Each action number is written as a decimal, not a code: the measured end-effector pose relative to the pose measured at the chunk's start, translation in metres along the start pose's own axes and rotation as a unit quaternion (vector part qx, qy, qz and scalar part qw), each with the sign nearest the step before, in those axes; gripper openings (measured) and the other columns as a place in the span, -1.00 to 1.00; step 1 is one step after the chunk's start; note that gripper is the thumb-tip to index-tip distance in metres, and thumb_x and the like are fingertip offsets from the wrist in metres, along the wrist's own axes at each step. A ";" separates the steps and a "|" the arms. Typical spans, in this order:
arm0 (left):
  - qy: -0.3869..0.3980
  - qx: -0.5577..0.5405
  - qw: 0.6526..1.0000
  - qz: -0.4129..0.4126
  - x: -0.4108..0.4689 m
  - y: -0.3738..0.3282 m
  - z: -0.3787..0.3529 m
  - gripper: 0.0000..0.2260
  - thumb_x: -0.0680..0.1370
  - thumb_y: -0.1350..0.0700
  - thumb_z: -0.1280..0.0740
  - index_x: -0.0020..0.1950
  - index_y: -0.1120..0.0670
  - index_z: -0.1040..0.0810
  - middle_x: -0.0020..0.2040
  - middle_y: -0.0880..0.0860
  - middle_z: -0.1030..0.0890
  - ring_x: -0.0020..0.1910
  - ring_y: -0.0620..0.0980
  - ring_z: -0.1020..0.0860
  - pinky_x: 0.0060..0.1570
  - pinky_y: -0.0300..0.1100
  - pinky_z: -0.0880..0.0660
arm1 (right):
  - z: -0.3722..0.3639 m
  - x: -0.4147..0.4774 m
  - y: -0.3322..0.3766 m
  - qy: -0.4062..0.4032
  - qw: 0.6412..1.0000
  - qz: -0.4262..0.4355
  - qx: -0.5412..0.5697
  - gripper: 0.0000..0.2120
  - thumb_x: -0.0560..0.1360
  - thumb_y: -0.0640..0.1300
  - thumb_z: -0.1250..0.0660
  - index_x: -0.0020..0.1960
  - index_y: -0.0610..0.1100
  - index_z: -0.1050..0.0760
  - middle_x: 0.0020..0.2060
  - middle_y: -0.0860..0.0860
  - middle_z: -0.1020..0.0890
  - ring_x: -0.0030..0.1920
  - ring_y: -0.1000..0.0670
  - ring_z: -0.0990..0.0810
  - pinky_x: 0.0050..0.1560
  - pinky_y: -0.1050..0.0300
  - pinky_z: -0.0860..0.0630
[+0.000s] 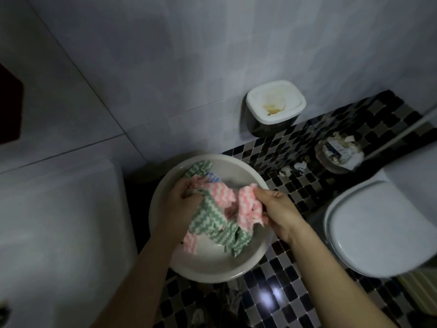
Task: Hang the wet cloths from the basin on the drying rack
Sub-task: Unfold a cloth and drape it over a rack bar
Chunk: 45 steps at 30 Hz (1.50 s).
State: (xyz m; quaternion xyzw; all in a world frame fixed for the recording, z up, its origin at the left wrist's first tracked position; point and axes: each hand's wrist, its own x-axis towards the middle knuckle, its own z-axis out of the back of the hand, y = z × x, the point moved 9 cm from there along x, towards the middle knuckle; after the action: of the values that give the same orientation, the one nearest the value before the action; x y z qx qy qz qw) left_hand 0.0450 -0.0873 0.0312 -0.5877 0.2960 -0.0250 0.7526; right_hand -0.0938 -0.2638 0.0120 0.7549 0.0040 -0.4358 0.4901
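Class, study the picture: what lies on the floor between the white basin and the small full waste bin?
In the head view, two crumpled paper scraps lie on checkered tiles between basin and waste bin.

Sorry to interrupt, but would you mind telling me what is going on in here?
A person is working over a round pale plastic basin that sits on the black-and-grey mosaic floor, beside a white toilet with its lid closed. The left hand grips a bunched green-and-white zigzag cloth. The right hand pinches a pink-and-white zigzag cloth. The cloths are tangled together above the basin, and no drying rack is in view.
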 end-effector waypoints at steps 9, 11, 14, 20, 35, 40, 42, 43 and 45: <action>0.254 0.152 0.952 -0.082 -0.067 -0.066 -0.065 -0.80 0.50 -0.15 -0.36 0.01 -0.09 -0.64 -0.14 -0.10 -0.69 -0.16 -0.24 -0.63 -0.18 -0.34 -0.50 | -0.031 -0.071 0.049 0.006 0.976 0.149 -0.157 -0.55 0.55 -0.05 -0.35 -0.10 -0.52 -0.50 -0.32 -0.27 -0.54 -0.35 -0.12 -0.51 -0.34 0.19 -0.56; 0.239 0.198 0.942 -0.127 -0.070 -0.070 -0.063 -0.87 0.47 -0.02 -0.46 -0.06 0.00 -0.66 -0.26 -0.07 -0.69 -0.38 -0.29 -0.59 -0.34 -0.40 -0.48 | -0.030 -0.090 0.056 -0.010 0.971 0.160 -0.178 -0.66 0.52 -0.11 -0.38 -0.10 -0.44 -0.57 -0.30 -0.26 -0.61 -0.33 -0.12 -0.58 -0.33 0.18 -0.57; 0.253 0.187 0.942 -0.120 -0.077 -0.071 -0.053 -0.91 0.46 0.06 -0.48 -0.07 0.04 -0.68 -0.26 -0.06 -0.71 -0.30 -0.15 -0.66 -0.21 -0.22 -0.58 | -0.015 -0.126 0.063 -0.078 0.944 0.173 -0.270 -0.84 0.45 -0.12 -0.47 -0.10 -0.23 -0.65 -0.26 -0.11 -0.71 -0.28 -0.03 -0.66 -0.24 0.12 -0.60; 0.288 0.240 0.906 -0.198 -0.109 -0.097 -0.059 -0.93 0.45 0.00 -0.48 -0.13 -0.03 -0.68 -0.16 -0.06 -0.70 -0.11 -0.06 -0.65 0.01 -0.12 -0.55 | 0.021 -0.220 0.066 -0.253 0.812 0.168 -0.498 -0.83 0.49 -0.03 -0.41 0.01 -0.08 -0.67 -0.13 0.03 -0.69 -0.16 0.06 -0.61 -0.12 0.15 -0.51; 0.669 0.396 0.589 -0.221 -0.330 -0.054 -0.126 -0.80 0.37 -0.04 -0.54 -0.09 0.02 -0.72 -0.22 -0.09 -0.69 -0.27 -0.19 -0.59 -0.17 -0.19 -0.53 | 0.083 -0.389 -0.047 -0.379 0.893 0.214 0.116 -0.80 0.53 -0.24 -0.27 -0.07 -0.29 -0.65 -0.35 -0.08 -0.64 -0.32 -0.05 -0.55 -0.28 0.14 -0.55; 0.611 0.330 0.669 -0.266 -0.366 -0.056 -0.134 -0.81 0.39 -0.08 -0.50 -0.27 0.03 -0.70 -0.36 -0.03 -0.66 -0.37 -0.11 -0.58 -0.28 -0.21 -0.50 | 0.097 -0.459 -0.089 -0.399 0.881 0.242 0.080 -0.59 0.47 0.16 -0.35 -0.13 -0.21 -0.67 -0.29 -0.02 -0.69 -0.28 0.03 -0.62 -0.26 0.21 -0.48; 0.567 0.247 0.738 -0.271 -0.383 -0.064 -0.140 -0.74 0.36 -0.10 -0.48 -0.24 0.09 -0.69 -0.36 0.07 -0.65 -0.39 -0.09 -0.57 -0.32 -0.23 -0.47 | 0.097 -0.489 -0.102 -0.419 0.867 0.268 0.034 -0.74 0.49 0.03 -0.39 -0.16 -0.18 -0.65 -0.20 -0.05 -0.71 -0.17 0.04 -0.66 -0.16 0.16 -0.54; 0.553 0.207 0.760 -0.270 -0.391 -0.066 -0.144 -0.79 0.38 -0.06 -0.49 -0.15 0.08 -0.70 -0.34 0.03 -0.66 -0.38 -0.14 -0.59 -0.31 -0.28 -0.48 | 0.096 -0.500 -0.104 -0.423 0.860 0.284 0.023 -0.84 0.49 -0.08 -0.41 -0.14 -0.19 -0.64 -0.20 -0.06 -0.69 -0.17 0.03 -0.65 -0.14 0.11 -0.55; 0.578 0.180 0.753 -0.258 -0.422 -0.056 -0.155 -0.74 0.42 0.00 -0.50 0.09 -0.02 -0.65 -0.28 -0.06 -0.67 -0.31 -0.23 -0.63 -0.25 -0.37 -0.51 | 0.095 -0.522 -0.113 -0.424 0.852 0.307 0.005 -0.95 0.48 -0.27 -0.41 -0.08 -0.18 -0.63 -0.14 -0.07 -0.69 -0.14 -0.05 -0.65 -0.10 0.02 -0.59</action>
State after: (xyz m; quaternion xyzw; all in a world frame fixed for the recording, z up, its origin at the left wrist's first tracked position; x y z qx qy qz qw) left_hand -0.3589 -0.0764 0.2370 -0.3688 0.5016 -0.6059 0.4953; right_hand -0.5288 -0.0553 0.2609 0.4627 -0.4381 -0.5409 0.5491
